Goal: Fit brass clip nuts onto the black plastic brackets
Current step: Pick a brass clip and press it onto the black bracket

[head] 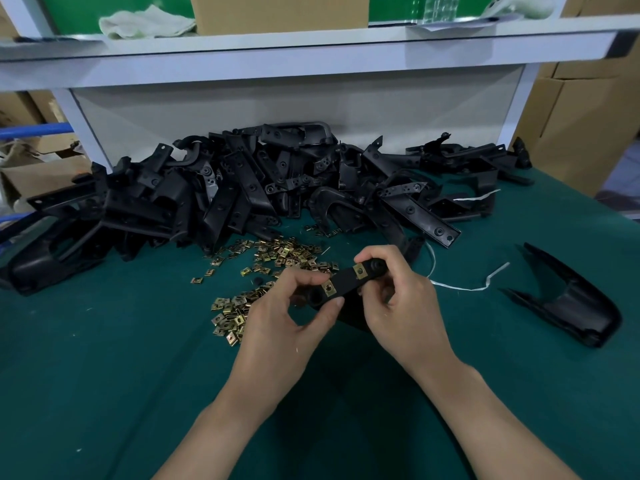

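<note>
While we are gripping the black bracket (347, 285) steady in our right hand (401, 306) above the table (104, 375), our left hand (287, 320) is pinching a brass clip nut (328, 288) onto it, loose nuts (280, 259) waiting just left.

Soft, dimmish light in a wide-angle view.
Lens distortion bowed the shelf (311, 46) edge, the bracket pile (207, 195) lost detail in darkness, and the corners blurred slightly.

One head-worn view, forward and down; close above left hand (289, 323), right hand (403, 306)
</note>
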Motion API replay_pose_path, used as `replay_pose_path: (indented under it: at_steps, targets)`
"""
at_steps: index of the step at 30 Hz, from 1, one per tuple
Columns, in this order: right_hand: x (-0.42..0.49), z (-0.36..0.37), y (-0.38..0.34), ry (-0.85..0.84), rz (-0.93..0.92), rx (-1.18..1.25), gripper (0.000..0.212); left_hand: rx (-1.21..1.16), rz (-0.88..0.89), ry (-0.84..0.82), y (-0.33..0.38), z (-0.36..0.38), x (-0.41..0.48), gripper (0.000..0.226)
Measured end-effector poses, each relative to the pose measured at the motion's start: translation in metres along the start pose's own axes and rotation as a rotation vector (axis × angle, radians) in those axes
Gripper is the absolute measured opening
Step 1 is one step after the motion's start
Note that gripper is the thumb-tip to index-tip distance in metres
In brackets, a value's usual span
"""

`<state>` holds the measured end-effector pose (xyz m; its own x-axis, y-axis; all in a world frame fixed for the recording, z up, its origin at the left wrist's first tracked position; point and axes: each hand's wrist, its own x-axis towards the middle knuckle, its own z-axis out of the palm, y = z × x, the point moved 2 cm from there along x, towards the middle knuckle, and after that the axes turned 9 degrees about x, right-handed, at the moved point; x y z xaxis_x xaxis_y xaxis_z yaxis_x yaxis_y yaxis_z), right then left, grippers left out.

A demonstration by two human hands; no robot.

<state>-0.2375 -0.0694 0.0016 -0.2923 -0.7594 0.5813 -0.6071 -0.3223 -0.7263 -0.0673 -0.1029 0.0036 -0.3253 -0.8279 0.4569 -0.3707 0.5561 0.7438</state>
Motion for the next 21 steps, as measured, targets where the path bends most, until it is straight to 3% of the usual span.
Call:
replay_pose_path:
  at_steps: [9,16,21]
  targets:
    - [0.0,0.0009,0.0013,-0.007,0.016,0.032,0.036,0.007,-0.002,-0.017,0.0004,-0.0021,0.001,0.022]
    - [0.0013,0.0001,0.0024,0.0,0.021,0.039,0.036,-0.106,-0.049,-0.021,0.0023,0.0054,-0.0015,0.037]
    - [0.0013,0.0002,0.0021,-0.007,0.017,0.044,0.036,-0.068,-0.02,-0.009,0.0046,0.0043,-0.002,0.029]
